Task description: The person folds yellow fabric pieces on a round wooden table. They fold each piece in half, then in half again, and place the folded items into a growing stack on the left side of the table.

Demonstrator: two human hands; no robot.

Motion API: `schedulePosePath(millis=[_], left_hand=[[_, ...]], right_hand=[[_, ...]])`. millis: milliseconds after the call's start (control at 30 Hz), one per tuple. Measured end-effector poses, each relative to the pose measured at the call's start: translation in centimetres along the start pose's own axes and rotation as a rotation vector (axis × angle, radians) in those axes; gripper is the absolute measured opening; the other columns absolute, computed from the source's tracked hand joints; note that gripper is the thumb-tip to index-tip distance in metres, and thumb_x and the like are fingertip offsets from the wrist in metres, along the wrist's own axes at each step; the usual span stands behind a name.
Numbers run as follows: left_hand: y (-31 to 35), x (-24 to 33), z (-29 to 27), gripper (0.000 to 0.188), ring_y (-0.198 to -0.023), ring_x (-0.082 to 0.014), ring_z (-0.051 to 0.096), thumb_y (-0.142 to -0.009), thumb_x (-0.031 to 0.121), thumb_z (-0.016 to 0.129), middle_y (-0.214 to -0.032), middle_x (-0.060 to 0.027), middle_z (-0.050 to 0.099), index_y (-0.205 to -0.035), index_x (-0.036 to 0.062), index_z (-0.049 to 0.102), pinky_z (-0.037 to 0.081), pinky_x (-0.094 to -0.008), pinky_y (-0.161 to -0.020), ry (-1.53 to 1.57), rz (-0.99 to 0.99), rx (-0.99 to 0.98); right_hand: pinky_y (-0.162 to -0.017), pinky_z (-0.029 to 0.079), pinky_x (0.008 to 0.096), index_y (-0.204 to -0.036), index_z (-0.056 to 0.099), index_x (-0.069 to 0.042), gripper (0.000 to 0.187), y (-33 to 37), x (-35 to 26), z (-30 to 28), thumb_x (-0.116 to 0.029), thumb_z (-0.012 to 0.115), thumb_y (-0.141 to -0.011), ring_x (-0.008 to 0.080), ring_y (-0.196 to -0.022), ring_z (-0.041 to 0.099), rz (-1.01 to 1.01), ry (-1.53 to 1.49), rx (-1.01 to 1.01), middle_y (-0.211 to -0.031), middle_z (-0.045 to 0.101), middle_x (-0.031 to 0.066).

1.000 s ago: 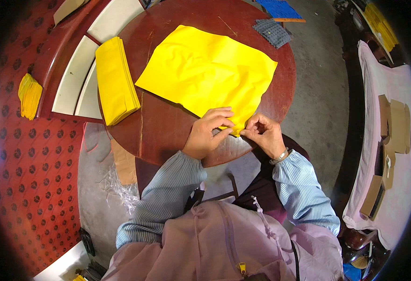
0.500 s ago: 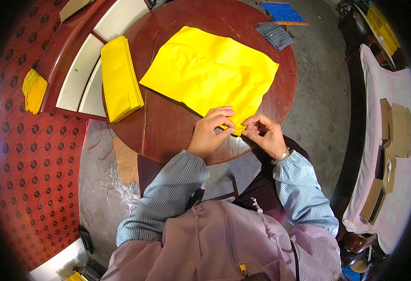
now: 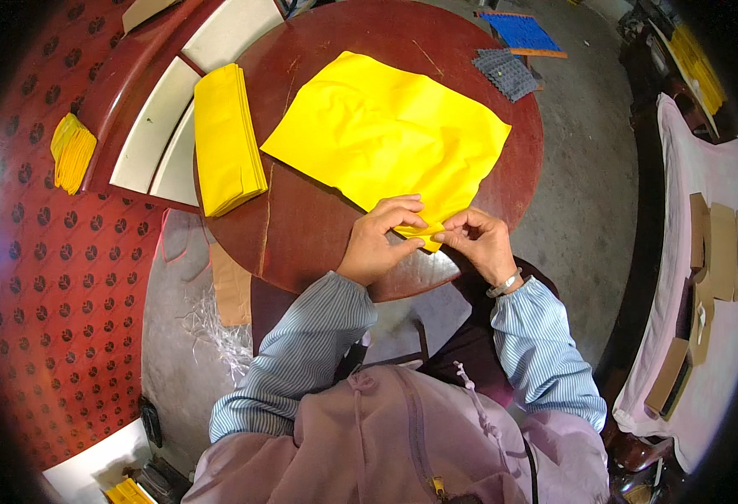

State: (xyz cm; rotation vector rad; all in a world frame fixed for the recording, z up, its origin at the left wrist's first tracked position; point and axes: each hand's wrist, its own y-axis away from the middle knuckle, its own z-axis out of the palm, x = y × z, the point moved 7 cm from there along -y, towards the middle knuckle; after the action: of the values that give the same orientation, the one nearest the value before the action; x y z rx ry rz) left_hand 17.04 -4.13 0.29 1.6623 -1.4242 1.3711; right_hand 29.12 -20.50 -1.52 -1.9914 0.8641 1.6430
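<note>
A yellow cloth-like sheet (image 3: 394, 126) lies spread and slightly wrinkled on a round red-brown table (image 3: 306, 231). At its near corner, which is gathered into small folds by the table's front edge, both my hands meet. My left hand (image 3: 376, 244) has its thumb and fingers curled round the left side of this corner, gripping it. From the right, my right hand (image 3: 485, 245) pinches the same corner between thumb and forefinger. The fingertips are close together there and partly hide the folds. A bracelet circles my right wrist.
A folded yellow stack (image 3: 228, 139) rests at the table's left. Grey textured pieces (image 3: 505, 74) and a blue piece (image 3: 524, 34) are at the far right. Another yellow bundle (image 3: 73, 154) sits on the red patterned surface. Opened cardboard boxes (image 3: 709, 252) lie on a pink cloth at right.
The whole view has shifted slightly, so the table and sheet appear a little lower and to the right. My right fingertips have moved slightly inward over the folded corner; both hands stay there.
</note>
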Motion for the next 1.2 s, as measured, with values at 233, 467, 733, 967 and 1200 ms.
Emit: schedulePosePath(millis=[233, 467, 733, 967, 1200], left_hand=[[-0.1, -0.1, 0.0, 0.029, -0.136, -0.0301, 0.064, -0.08, -0.001, 0.087, -0.134, -0.0159, 0.072, -0.107, 0.003, 0.076, 0.051, -0.0398, -0.113, -0.022, 0.013, 0.015], [0.1, 0.1, 0.0, 0.03, -0.135, -0.031, 0.064, -0.08, -0.001, 0.087, -0.134, -0.0159, 0.072, -0.107, 0.0023, 0.075, 0.052, -0.0398, -0.113, -0.052, 0.042, 0.031], [0.1, 0.2, 0.0, 0.03, -0.133, -0.0318, 0.065, -0.079, 0.001, 0.087, -0.133, -0.0153, 0.072, -0.106, 0.0024, 0.074, 0.053, -0.0392, -0.111, -0.029, 0.07, 0.041], [0.1, 0.3, -0.1, 0.027, -0.134, -0.0318, 0.065, -0.081, -0.001, 0.081, -0.135, -0.0162, 0.071, -0.107, 0.0012, 0.073, 0.053, -0.0392, -0.112, -0.053, 0.095, 0.021], [0.1, -0.1, -0.2, 0.025, -0.137, -0.0323, 0.063, -0.086, -0.007, 0.07, -0.135, -0.0168, 0.071, -0.109, 0.0001, 0.074, 0.051, -0.0408, -0.115, -0.031, 0.066, -0.007]], right_hand=[[-0.067, 0.05, 0.0238, -0.093, 0.076, 0.0, 0.019, 0.0, 0.1, 0.1, -0.009, 0.091, -0.085, 0.0059, -0.073, 0.058, -0.042, 0.037, 0.018, -0.086, 0.068, -0.0011], [-0.067, 0.049, 0.0237, -0.094, 0.076, 0.0, 0.02, 0.0, 0.5, 0.1, -0.008, 0.091, -0.085, 0.0054, -0.073, 0.056, -0.03, 0.07, 0.027, -0.084, 0.068, -0.0018], [-0.067, 0.049, 0.0228, -0.096, 0.076, -0.001, 0.019, 0.0, 0.9, 0.1, -0.009, 0.091, -0.086, 0.0044, -0.073, 0.056, -0.021, 0.016, 0.018, -0.084, 0.068, -0.0034], [-0.067, 0.048, 0.0224, -0.096, 0.076, -0.001, 0.019, 0.0, 1.1, 0.1, -0.009, 0.09, -0.087, 0.0043, -0.072, 0.055, -0.023, 0.038, 0.019, -0.083, 0.068, -0.0031], [-0.075, 0.054, 0.0216, -0.103, 0.075, -0.002, 0.017, -0.1, 1.9, 0.2, -0.003, 0.087, -0.091, 0.0055, -0.082, 0.065, 0.028, 0.072, -0.033, -0.096, 0.073, -0.0007]])
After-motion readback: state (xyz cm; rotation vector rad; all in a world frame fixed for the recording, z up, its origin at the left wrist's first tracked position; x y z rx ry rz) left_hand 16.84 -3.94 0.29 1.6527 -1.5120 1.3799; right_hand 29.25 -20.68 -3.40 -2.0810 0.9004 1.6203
